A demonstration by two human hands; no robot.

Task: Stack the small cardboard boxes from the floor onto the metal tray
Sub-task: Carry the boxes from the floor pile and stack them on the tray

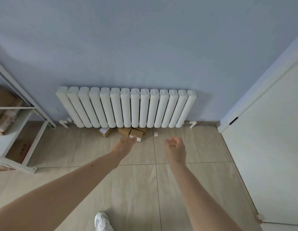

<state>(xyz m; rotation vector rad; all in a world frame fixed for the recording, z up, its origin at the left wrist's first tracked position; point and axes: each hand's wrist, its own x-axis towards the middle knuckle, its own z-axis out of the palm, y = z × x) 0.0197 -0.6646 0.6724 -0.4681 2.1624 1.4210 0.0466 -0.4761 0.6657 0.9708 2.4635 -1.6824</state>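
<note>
At nine o'clock a white metal shelving rack point(20, 114) is standing against the wall, and cardboard parcels point(5, 117) are lying on its shelves; a flat brown box point(18, 150) is sitting on its lowest level. No tray can be told apart from the rack's shelves in this view.

Moving rightward, a white column radiator point(128, 107) is hanging on the pale blue wall point(145, 39) at twelve o'clock. Beneath its lower edge, on the beige tiled floor point(136, 189), the small cardboard boxes point(136, 132) are lying in a tight cluster, touching one another. One further box with a white label point(105, 131) is lying just to the left of the cluster, at eleven o'clock from it, apart from the rest.

The left hand point(126, 142) is reaching forward over the floor, its fingers straight and relaxed, its fingertips overlapping the nearest box of the cluster; whether they are touching it cannot be told. At six o'clock a white shoe point(102, 221) is showing at the bottom edge.

The right hand point(175, 147) is hanging above the floor with fingers loosely curled, gripping nothing. A small white scrap point(155, 134) is lying on the floor at eleven o'clock from it.

At three o'clock a white door point(269, 139) is standing, with a dark latch point(233, 121) on its edge
</note>
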